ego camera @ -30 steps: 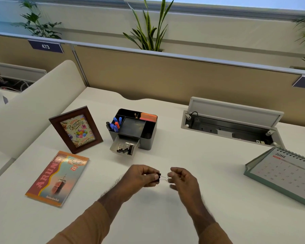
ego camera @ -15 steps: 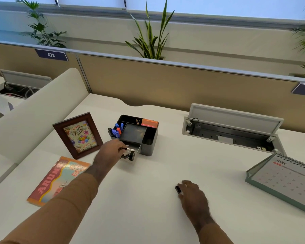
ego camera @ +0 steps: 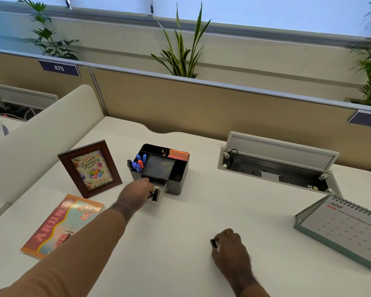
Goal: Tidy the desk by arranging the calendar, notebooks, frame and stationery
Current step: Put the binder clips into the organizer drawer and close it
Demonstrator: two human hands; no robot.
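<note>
Reaching with my left hand (ego camera: 138, 192) to the open drawer (ego camera: 159, 192) at the front of the organiser (ego camera: 177, 179), fingers curled at the drawer's mouth, pinching a black binder clip (ego camera: 155, 195) right over it. Whether the clip touches the drawer floor, I cannot tell from up here.

Right hand (ego camera: 230, 248) low on the desk (ego camera: 180, 243), near me, fingers bent, thumb and forefinger nipping a second small black clip (ego camera: 213, 243) at its left edge. That clip sits just off the desktop or on it; too small to say.

Organiser stands mid-desk: blue and orange markers (ego camera: 138, 162) upright in its left compartment, an orange pad (ego camera: 178, 154) in the back right one, a flat dark tray on top.

Frame (ego camera: 90, 168) stands upright left of the organiser, near but apart, a birthday card showing inside. Notebook (ego camera: 61, 226) lies flat in front of the frame, by the desk's left side, my left sleeve (ego camera: 58, 264) crossing its near corner.

Calendar (ego camera: 347, 228) sits far right, tilted, showing June, well apart from everything else. Behind it, the cable box (ego camera: 276, 168) in the desk stands with its lid raised.
</note>
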